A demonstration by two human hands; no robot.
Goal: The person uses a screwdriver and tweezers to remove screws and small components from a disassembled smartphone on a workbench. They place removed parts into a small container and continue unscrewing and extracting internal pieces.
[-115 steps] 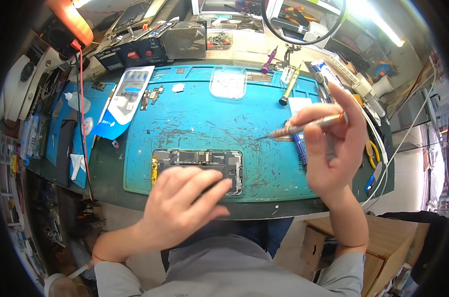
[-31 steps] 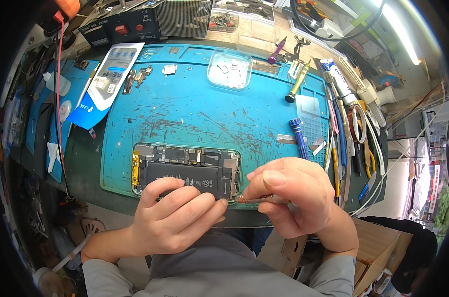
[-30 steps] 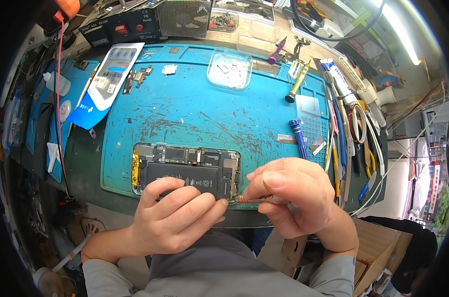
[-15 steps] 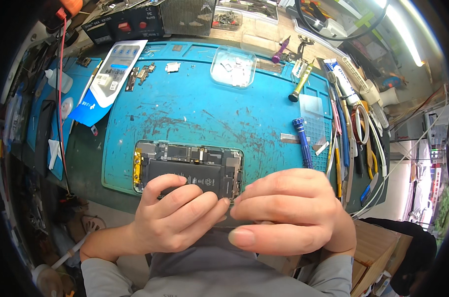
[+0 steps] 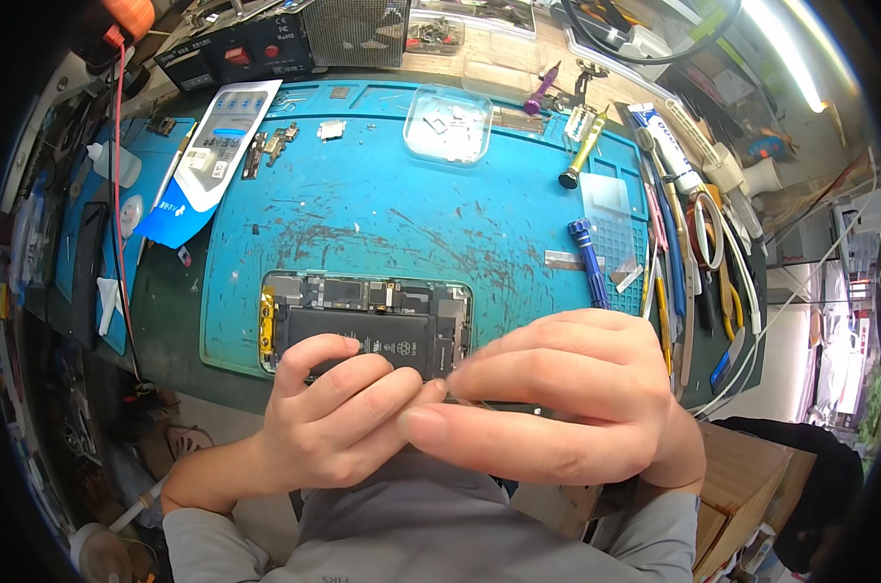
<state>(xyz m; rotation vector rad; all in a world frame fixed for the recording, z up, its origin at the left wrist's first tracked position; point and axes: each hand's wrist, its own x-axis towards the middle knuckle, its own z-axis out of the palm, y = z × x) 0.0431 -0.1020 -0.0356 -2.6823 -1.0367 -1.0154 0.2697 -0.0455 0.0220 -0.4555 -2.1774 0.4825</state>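
An opened phone [image 5: 363, 325] lies on the blue mat [image 5: 411, 214], its dark battery and yellow left end showing. My left hand [image 5: 348, 418] is curled over the phone's near edge, fingertips on it and thumb hidden. My right hand [image 5: 547, 398] is at the phone's near right corner, its fingertips bent toward my left fingers and slightly blurred; what it holds is hidden behind the fingers.
A clear tray [image 5: 447, 124] of small parts, loose phone parts [image 5: 266, 151] and a printed package [image 5: 207, 160] lie toward the back. A yellow-green screwdriver [image 5: 584, 146], a blue screwdriver [image 5: 588, 262] and several tools [image 5: 712, 233] lie right. A black electrical unit [image 5: 237, 53] stands back left.
Since the first frame my right hand has come down from the air, where it held a slim tool, to the phone's corner. Most recently its lower finger has moved up-left toward my left hand.
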